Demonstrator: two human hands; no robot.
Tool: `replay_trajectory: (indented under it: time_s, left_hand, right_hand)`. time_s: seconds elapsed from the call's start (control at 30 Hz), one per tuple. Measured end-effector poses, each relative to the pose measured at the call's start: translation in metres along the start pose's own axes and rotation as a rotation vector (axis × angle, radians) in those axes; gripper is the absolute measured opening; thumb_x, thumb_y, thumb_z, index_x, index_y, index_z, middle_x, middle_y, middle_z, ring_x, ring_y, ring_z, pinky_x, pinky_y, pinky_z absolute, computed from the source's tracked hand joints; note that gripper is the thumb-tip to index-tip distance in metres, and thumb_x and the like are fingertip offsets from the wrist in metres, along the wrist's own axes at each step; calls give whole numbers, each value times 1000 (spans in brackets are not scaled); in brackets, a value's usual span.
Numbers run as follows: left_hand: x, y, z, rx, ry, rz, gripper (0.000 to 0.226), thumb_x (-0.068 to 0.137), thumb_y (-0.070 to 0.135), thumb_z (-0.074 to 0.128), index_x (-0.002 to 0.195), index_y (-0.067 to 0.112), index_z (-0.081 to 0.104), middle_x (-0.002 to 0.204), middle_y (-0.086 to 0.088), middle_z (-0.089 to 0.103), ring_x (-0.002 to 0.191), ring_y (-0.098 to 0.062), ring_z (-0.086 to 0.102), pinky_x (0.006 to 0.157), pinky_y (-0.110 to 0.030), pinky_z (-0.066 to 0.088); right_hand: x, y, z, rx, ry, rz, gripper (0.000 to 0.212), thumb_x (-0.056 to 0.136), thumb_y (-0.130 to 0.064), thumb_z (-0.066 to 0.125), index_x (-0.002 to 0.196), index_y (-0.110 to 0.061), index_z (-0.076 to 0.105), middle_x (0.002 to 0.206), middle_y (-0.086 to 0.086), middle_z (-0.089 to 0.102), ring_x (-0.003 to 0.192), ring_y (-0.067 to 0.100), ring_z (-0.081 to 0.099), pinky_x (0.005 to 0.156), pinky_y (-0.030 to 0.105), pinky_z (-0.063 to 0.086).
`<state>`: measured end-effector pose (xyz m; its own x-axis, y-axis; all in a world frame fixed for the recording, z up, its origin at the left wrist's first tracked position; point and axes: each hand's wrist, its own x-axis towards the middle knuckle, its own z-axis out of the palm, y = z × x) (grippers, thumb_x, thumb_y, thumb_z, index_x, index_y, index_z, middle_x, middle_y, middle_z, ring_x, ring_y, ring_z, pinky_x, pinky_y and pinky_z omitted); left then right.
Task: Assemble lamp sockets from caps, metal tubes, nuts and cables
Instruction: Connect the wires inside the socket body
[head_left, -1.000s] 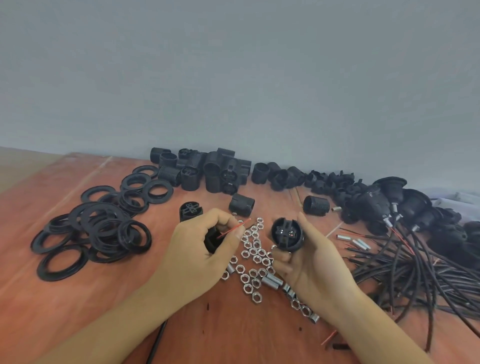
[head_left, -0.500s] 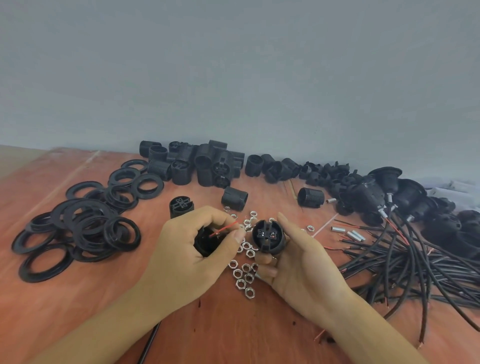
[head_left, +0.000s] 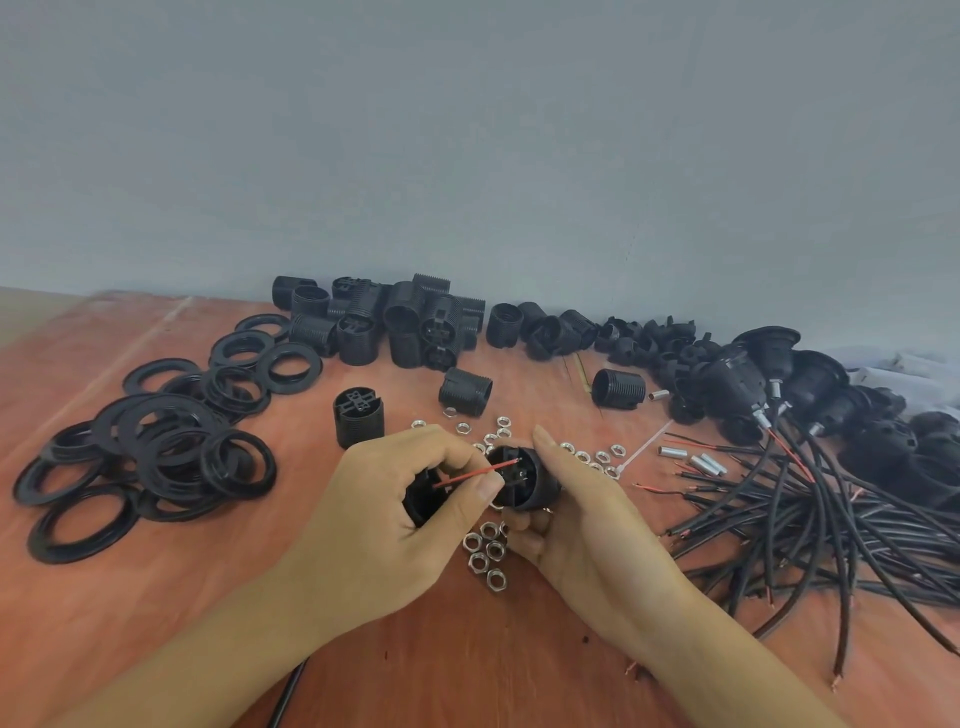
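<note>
Right now I am pinching a red wire (head_left: 470, 474) between the thumb and forefinger of my left hand (head_left: 384, 514), while the other fingers of that hand are curling round a black cap (head_left: 420, 501) tucked against the palm. My right hand (head_left: 587, 525) is gripping a black socket body (head_left: 522, 480) from its right side, with the open face pointing toward me. The bare tip of the wire is meeting that face; whether it is sitting inside a terminal I cannot tell.

A black cable (head_left: 285, 696) is running out from under my left forearm to the near edge. Loose nuts (head_left: 485, 556) are lying on the table (head_left: 156, 623) just near of my hands, and more are scattered on the far side and to the right.

One threaded shell (head_left: 358, 415) is standing upright just far-left of my left hand, and another (head_left: 465, 392) is lying on its side beyond the nuts. Flat black rings (head_left: 171, 447) are overlapping in a pile at the left. A heap of shells (head_left: 395, 327) is sitting against the grey wall (head_left: 467, 130).

To the right, short metal tubes (head_left: 696, 460) are lying beside a tangle of black cables (head_left: 841, 525), and finished sockets (head_left: 753, 374) with cables attached are crowding the far-right corner.
</note>
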<state>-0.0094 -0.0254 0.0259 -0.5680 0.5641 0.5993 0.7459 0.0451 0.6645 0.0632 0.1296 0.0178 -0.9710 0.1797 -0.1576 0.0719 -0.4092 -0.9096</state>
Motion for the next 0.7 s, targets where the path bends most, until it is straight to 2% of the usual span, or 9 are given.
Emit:
replay_trajectory:
  time_s: [0.1,0.17,0.27,0.33,0.4,0.43,0.57,0.7]
  left_hand:
    - [0,-1,1,6,21,-6,12,88,26,65,80,18,68,66,14,60,62,-9,61,59,-15,43]
    - [1,0,0,-12,53,2,15,91,30,63,83,18,67,74,12,64,69,-9,62,63,-14,44]
    - [1,3,0,-22,26,94,11,91,26,58,87,17,64,112,10,68,91,5,62,78,-8,43]
    - [-2,2,3,-6,-55,151,9,92,24,59,90,18,64,128,11,63,105,6,61,86,-13,45]
    - [-5,0,6,44,-88,187,8,93,25,59,92,20,64,131,15,61,110,2,62,86,-19,50]
    - [-6,0,6,63,-87,202,7,93,26,59,94,21,64,130,15,62,108,1,64,84,-22,53]
    - [-5,0,4,134,-80,277,11,94,26,59,94,18,66,123,13,67,89,-5,71,68,-29,56]
    - [-4,-1,2,202,-59,320,16,92,22,61,86,11,71,122,10,67,94,-3,70,67,-27,57]
  right_hand:
    - [0,-1,2,1,42,-18,40,82,-43,63,103,-10,72,76,2,61,59,11,47,53,21,42]
    - [0,-3,3,18,92,-26,46,78,-42,64,108,-8,71,77,3,63,57,11,47,49,20,44]
    - [-1,-5,4,41,93,-20,47,84,-41,59,112,-4,66,79,3,61,60,13,46,52,22,44]
    - [-2,-5,4,43,78,3,47,87,-42,57,112,-3,65,86,9,61,73,21,51,63,27,47]
    - [-3,-4,3,51,73,37,52,93,-42,53,117,3,62,101,19,61,92,31,52,80,36,47]
    - [-3,-4,3,59,73,47,53,94,-42,52,118,4,61,105,21,60,96,31,52,83,37,46]
    - [-3,-5,3,89,68,66,43,95,-42,52,109,-4,64,100,15,60,84,23,55,74,31,46]
    - [-3,-3,3,90,80,81,40,94,-43,54,102,-6,65,98,14,60,82,21,53,79,35,44]
